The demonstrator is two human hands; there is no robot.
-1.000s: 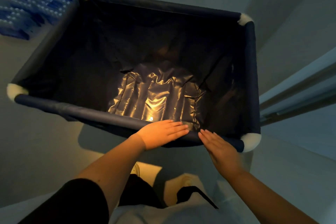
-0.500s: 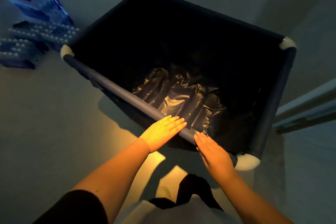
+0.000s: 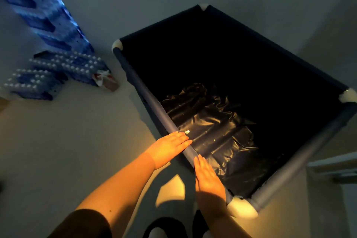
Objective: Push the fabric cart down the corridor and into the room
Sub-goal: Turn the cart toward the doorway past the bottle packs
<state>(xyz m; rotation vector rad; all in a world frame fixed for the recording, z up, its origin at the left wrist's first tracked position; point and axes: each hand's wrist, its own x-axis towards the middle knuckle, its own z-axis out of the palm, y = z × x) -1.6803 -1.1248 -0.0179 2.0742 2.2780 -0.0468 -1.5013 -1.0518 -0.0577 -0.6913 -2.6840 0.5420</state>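
Fabric cart [image 3: 146, 98] sits angled on the floor [image 3: 67, 141], right of stacked water bottle packs [image 3: 56, 71]. Left hand [image 3: 170, 148] and right hand [image 3: 209, 179] both flat, fingers straight, pressed on near rail, not gripping; black liner [image 3: 216, 133] inside

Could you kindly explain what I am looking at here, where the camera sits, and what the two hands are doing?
The camera is worn on a person's head and looks down at their bare arms. The left hand and right hand lie flat and open on the near top rail of a dark navy fabric cart with white corner joints, pressing rather than gripping. Inside lies crumpled black plastic sheeting. On the pale floor, at the left, stand blue shrink-wrapped packs of bottles.
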